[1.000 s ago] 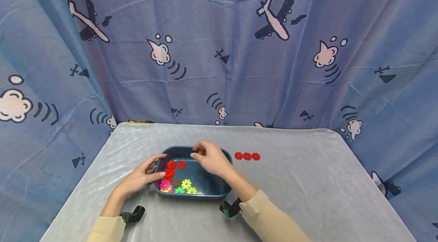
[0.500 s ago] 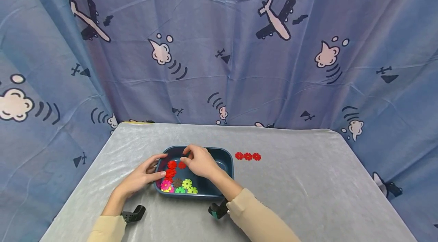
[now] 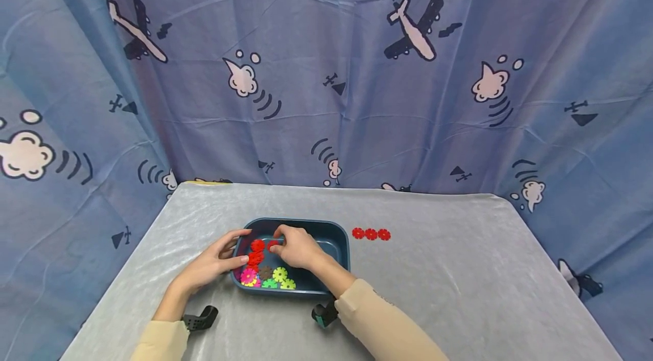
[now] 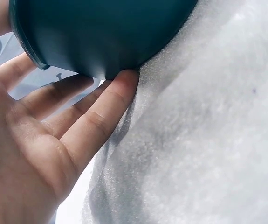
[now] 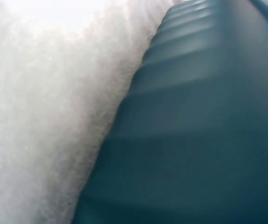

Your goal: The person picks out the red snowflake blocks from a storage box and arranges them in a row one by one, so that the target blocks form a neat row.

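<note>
My left hand (image 3: 211, 263) grips the left end of a dark teal plastic bin (image 3: 329, 229), its thumb over the rim. In the left wrist view the fingers (image 4: 99, 119) lie against the bin's outer wall. Inside the bin, my right hand (image 3: 300, 247) has its thumb and forefinger at a red snowflake disc (image 3: 272, 245); whether they pinch it is unclear. More red discs (image 3: 255, 258) lie along the bin's left side. Pink (image 3: 248, 275), brown (image 3: 266, 272), yellow (image 3: 280, 274) and green discs (image 3: 269, 283) lie near its front. The right wrist view shows only the bin's ribbed outer wall (image 5: 180, 121) and cloth.
Three red discs (image 3: 371, 234) lie in a row on the pale cloth-covered table (image 3: 459, 293), right of the bin. A blue curtain (image 3: 306, 94) printed with planes hangs behind the table. The black wrist cameras sit close to the bin's front.
My right hand has moved left inside the bin and lowered to the single red disc. The left hand keeps its place on the bin's end.
</note>
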`<state>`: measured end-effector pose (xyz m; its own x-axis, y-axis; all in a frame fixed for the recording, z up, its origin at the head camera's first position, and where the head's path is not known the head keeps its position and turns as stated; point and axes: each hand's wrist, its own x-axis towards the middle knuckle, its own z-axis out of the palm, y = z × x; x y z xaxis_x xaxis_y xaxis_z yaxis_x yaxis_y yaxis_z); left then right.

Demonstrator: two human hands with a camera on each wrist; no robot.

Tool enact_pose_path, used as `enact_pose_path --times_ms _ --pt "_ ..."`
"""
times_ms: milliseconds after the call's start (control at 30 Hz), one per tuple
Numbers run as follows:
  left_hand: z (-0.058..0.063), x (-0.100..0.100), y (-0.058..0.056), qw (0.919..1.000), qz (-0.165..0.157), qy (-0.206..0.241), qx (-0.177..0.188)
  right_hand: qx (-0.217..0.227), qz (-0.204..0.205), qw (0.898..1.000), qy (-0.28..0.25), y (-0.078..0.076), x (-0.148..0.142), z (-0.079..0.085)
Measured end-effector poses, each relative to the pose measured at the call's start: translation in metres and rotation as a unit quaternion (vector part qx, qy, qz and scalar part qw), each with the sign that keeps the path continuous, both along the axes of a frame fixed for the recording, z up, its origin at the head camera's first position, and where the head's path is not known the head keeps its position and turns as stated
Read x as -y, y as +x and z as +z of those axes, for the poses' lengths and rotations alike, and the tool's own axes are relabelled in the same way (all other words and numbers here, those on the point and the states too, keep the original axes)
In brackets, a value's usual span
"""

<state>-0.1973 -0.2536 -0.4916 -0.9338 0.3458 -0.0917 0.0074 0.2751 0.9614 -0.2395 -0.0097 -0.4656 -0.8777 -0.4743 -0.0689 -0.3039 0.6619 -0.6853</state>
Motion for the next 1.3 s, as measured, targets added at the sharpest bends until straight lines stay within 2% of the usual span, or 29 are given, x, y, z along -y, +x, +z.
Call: enact_pose_path --times_ms 300,667,967,1133,1300 --pt "-0.001 0.0 -0.001 1.0 -0.006 0.001 -0.005 0.012 0.012 0.999 0.036 -0.002 0.004 -0.007" --pt "0.003 -0.001 0.002 0.9998 -0.018 0.009 -0.006 -0.008 0.003 0.997 0.081 -0.003 0.008 -0.012" --pt "0.003 0.0 0.002 0.9996 -0.023 0.01 -0.015 -0.016 0.005 0.997 0.076 -0.001 0.007 -0.016" --pt "0.002 -0.001 0.001 0.9998 -0.013 0.013 -0.006 -0.019 0.007 0.997 0.076 -0.002 0.005 -0.017" --pt "0.001 -0.001 0.001 1.0 -0.003 0.001 -0.004 -0.021 0.025 0.996 0.082 -0.003 0.003 -0.016"
